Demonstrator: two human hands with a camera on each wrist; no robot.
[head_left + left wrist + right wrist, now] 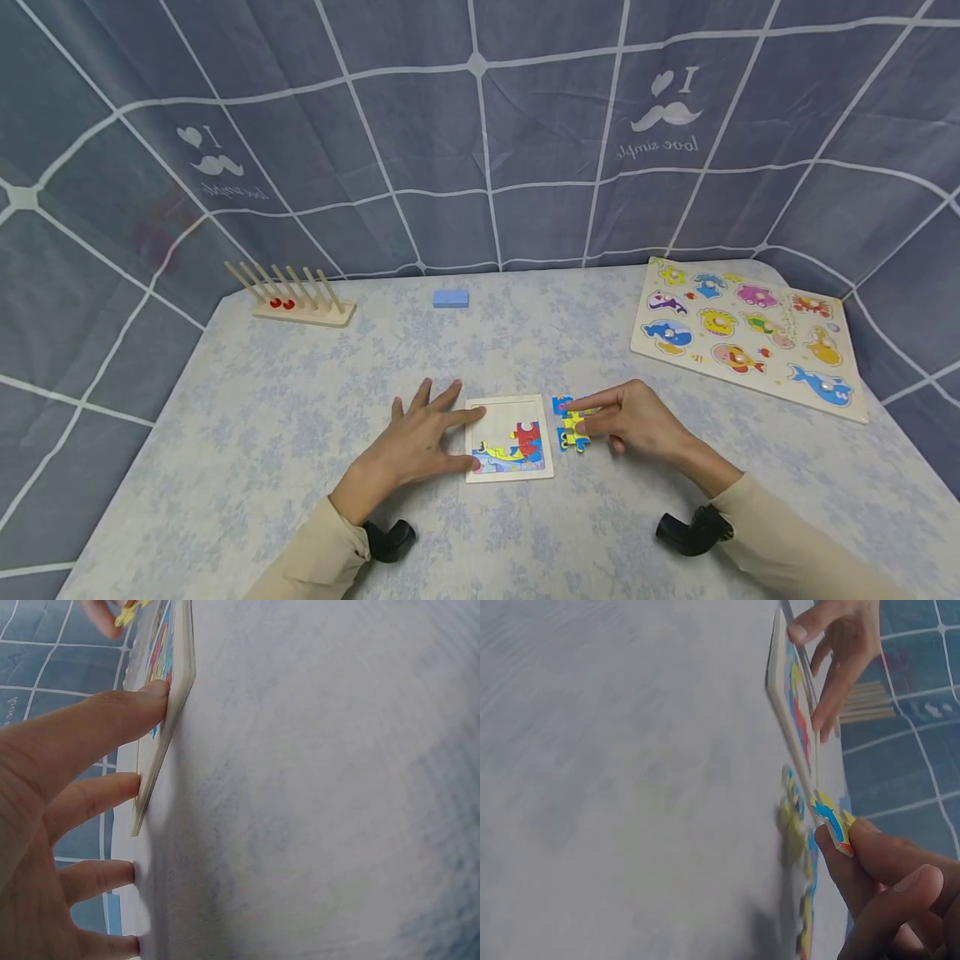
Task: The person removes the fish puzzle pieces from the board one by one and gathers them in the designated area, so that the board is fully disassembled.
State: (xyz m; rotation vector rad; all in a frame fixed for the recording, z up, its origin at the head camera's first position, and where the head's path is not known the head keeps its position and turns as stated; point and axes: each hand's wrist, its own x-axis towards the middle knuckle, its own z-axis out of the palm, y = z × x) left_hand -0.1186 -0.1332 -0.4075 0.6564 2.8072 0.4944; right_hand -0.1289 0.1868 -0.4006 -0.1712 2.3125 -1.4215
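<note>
A small square wooden puzzle tray [508, 479] lies on the table, its lower part filled with joined pieces in yellow, red and blue. My left hand [420, 437] is spread at the tray's left side, thumb and index finger resting on the frame. In the right wrist view, my right hand [900, 877] pinches a yellow and blue puzzle piece [832, 821] between thumb and finger, raised above the table. Other loose puzzle pieces [562, 406] lie just right of the tray, partly hidden under the right hand in the head view.
A peg board [303, 312] with upright sticks and red beads stands at the back left. A blue block [451, 298] sits at the back middle. On the right lies a large knobbed sea-animal puzzle board [742, 333]. A grey checked curtain [540, 133] hangs behind the table.
</note>
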